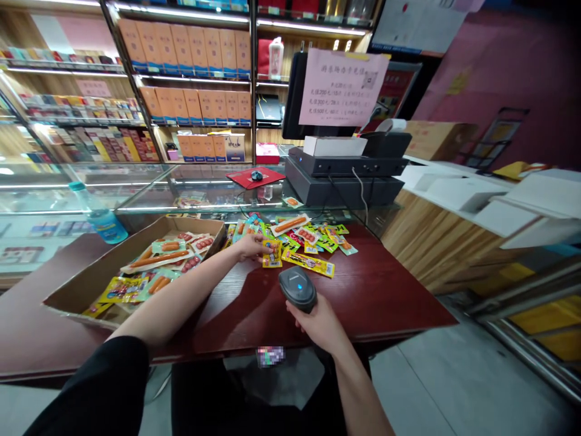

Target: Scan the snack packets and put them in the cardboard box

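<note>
My left hand grips a small yellow snack packet at the near edge of a heap of packaged snacks. In my right hand is a dark grey barcode scanner with a blue light on top, its head tilted toward the heap. Just beyond the scanner lies a long yellow snack packet. A wrapped sausage rests on top of the heap. Left of my left arm stands a shallow cardboard box holding several sausage packs and yellow packets.
The dark red table meets a glass counter behind. A blue-liquid bottle stands behind the box at left. A mouse sits on a red mat. The monitor and cash drawer stand at the back right.
</note>
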A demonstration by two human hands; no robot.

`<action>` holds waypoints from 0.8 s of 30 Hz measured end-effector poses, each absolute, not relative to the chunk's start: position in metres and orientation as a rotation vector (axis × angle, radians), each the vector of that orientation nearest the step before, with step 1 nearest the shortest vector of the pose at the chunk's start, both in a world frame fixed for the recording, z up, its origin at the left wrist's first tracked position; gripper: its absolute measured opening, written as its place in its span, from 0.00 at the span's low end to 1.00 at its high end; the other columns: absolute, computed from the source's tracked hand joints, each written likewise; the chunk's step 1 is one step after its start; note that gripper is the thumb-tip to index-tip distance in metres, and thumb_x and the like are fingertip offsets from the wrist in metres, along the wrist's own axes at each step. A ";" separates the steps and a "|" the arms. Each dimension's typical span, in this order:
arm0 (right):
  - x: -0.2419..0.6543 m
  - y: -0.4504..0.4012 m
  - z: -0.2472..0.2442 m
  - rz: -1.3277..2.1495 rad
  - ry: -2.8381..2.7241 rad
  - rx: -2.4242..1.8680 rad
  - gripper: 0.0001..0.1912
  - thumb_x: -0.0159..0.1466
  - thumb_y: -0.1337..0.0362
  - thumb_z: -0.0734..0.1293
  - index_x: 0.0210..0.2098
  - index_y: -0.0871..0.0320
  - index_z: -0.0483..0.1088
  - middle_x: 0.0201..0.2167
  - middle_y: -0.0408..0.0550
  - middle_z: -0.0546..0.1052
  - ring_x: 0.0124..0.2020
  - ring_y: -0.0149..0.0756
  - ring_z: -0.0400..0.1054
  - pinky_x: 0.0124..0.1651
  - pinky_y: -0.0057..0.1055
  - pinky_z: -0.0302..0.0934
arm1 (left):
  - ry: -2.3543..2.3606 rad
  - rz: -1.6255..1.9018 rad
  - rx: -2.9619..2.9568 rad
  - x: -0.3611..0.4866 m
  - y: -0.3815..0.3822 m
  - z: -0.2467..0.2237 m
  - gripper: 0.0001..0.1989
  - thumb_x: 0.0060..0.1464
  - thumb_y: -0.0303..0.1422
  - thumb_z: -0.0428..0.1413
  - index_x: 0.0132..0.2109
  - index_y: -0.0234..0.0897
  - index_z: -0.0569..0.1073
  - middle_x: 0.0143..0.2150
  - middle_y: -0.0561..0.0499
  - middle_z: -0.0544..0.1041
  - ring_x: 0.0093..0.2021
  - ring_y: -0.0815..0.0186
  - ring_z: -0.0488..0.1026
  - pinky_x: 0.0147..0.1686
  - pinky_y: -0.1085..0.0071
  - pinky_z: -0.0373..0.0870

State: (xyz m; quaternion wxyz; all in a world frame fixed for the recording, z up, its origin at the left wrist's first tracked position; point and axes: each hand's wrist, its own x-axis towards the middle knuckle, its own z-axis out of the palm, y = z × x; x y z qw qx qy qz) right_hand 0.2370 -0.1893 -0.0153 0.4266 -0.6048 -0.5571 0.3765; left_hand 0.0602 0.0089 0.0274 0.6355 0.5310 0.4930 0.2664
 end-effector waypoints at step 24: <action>0.229 -0.189 -0.008 0.979 -1.360 -1.504 0.16 0.59 0.52 0.70 0.36 0.60 0.73 0.23 0.50 0.79 0.19 0.38 0.72 0.19 0.27 0.62 | 1.035 0.643 1.105 0.058 0.017 0.033 0.27 0.26 0.27 0.75 0.36 0.35 0.72 0.30 0.51 0.80 0.31 0.63 0.78 0.26 0.71 0.76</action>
